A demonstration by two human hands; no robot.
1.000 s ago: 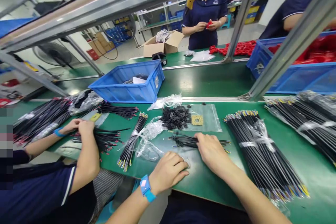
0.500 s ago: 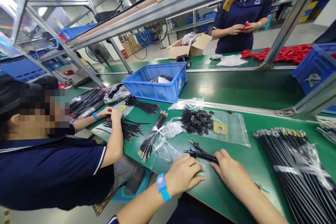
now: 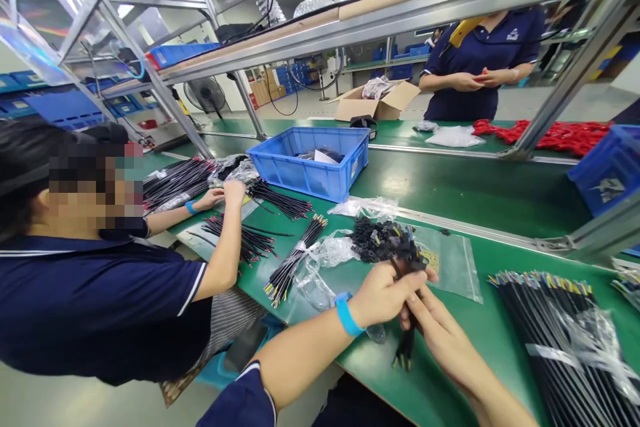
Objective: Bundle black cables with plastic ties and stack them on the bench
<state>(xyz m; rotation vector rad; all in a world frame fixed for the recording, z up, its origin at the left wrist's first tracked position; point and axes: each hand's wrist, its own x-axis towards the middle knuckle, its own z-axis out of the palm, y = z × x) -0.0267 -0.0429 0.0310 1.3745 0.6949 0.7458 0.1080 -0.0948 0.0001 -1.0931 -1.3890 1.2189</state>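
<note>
A small bunch of black cables [image 3: 406, 345] is held between my two hands above the near edge of the green table. Coloured wire ends poke out of the bunch at top and bottom. My left hand [image 3: 383, 293] is closed around its upper part, its thumb on the cables. My right hand [image 3: 437, 317] is also closed on the bunch, its fingers against the left hand. Just behind my hands lies a pile of small black plastic parts [image 3: 367, 240], partly covered by the cable tops. A perforated yellow piece [image 3: 430, 259] shows beside it on a clear plastic bag [image 3: 465, 273].
A large bundle of black cables [image 3: 560, 347] lies on the right, a smaller tied bundle [image 3: 295, 260] on the left. Behind stands a blue bin [image 3: 305, 177] under a metal shelf frame [image 3: 320, 40]. A co-worker [image 3: 100, 300] sits close at left; another person [image 3: 480, 73] stands opposite.
My left hand, empty before, has moved up and right and closed on the cables. The right hand has lifted the bunch from the table, and it now stands more upright.
</note>
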